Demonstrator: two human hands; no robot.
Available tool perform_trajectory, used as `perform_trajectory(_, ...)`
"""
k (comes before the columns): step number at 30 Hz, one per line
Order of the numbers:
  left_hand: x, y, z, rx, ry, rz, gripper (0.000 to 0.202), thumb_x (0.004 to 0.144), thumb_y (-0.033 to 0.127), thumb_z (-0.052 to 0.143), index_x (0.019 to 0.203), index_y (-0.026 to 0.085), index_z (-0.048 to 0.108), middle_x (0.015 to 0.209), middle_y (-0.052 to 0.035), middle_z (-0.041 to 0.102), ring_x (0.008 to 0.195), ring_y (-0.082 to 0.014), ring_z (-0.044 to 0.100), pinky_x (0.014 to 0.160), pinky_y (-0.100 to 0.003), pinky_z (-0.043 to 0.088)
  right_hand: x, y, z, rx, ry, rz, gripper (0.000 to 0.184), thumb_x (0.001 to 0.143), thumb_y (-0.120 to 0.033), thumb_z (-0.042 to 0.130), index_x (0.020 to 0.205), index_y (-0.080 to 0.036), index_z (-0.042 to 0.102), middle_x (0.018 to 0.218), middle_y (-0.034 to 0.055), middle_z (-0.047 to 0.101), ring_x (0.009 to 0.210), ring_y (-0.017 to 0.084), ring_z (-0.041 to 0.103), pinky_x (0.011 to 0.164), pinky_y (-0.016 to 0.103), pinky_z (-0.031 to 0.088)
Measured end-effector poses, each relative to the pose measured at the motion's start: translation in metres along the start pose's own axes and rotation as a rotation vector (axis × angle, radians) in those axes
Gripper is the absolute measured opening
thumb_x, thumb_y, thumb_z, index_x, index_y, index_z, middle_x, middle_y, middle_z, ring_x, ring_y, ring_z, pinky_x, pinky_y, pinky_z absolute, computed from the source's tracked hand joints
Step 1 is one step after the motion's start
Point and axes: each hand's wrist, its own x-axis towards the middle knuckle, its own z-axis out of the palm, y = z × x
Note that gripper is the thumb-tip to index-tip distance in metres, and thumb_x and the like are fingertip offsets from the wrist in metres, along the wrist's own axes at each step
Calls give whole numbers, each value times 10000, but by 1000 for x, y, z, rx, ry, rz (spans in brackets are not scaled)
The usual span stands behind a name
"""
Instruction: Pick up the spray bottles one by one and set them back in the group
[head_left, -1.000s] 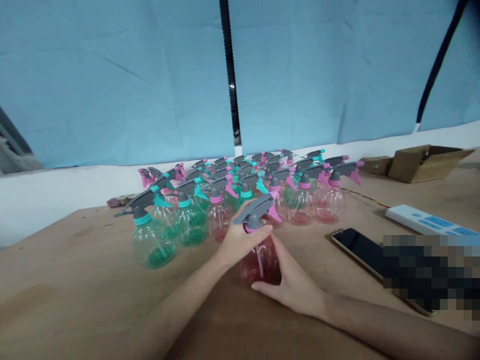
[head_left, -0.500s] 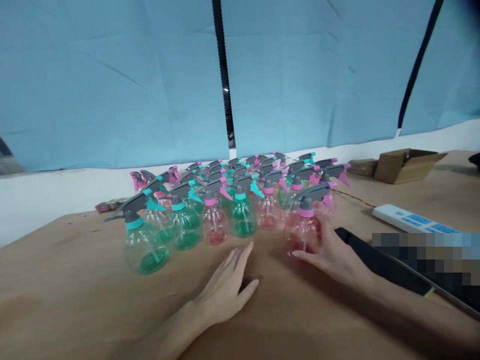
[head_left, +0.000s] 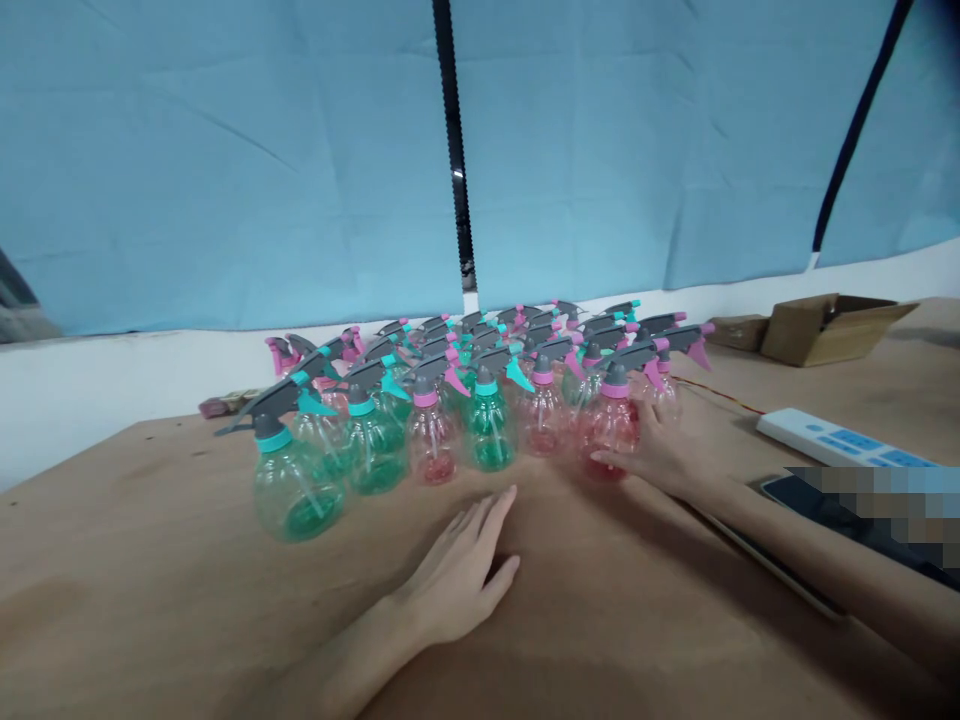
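My right hand [head_left: 651, 450] is wrapped around a pink spray bottle [head_left: 609, 428] at the right end of the front row; its grey sprayer head has a pink trigger. Some of my right fingers are hidden behind the bottle. Flat on the wooden table [head_left: 555, 620] lies my left hand [head_left: 461, 570], fingers stretched out and holding nothing. Just beyond its fingertips stand a green spray bottle [head_left: 492, 430] and a pink one [head_left: 433, 440]. A larger-looking green spray bottle [head_left: 300, 490] stands nearest on the left. Several more pink and green bottles crowd behind.
On the right lie a white power strip [head_left: 840, 438] with a thin cord and a dark flat device [head_left: 795, 500], partly covered by my right arm. An open cardboard box [head_left: 806, 335] sits at the back right. A blue curtain [head_left: 300, 150] hangs behind the table.
My right hand has moved the pink spray bottle away from me, up against the other bottles. My left hand stays flat on the table. The view has shifted slightly.
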Motion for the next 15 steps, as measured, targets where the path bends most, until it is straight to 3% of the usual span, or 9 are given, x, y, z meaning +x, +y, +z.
perform_trajectory(7, 0, 1, -1, 2, -2, 1, 578, 882, 299, 354, 1401, 140, 158, 1408, -138, 333, 1281, -254, 326, 1044, -471, 304, 12, -7, 3, -89, 5, 23, 795, 669, -630, 491, 1227, -75, 378, 1164, 218, 523, 1202, 393, 358, 991, 528, 157)
perform_trajectory(15, 0, -1, 1, -18, 6, 16, 564, 881, 303, 363, 1393, 148, 186, 1401, -128, 350, 1276, -251, 336, 1052, -469, 290, 21, -5, 13, -131, 27, 64, 811, 679, -620, 518, 1207, -13, 417, 1209, 278, 496, 1232, 430, 308, 1022, 535, 58)
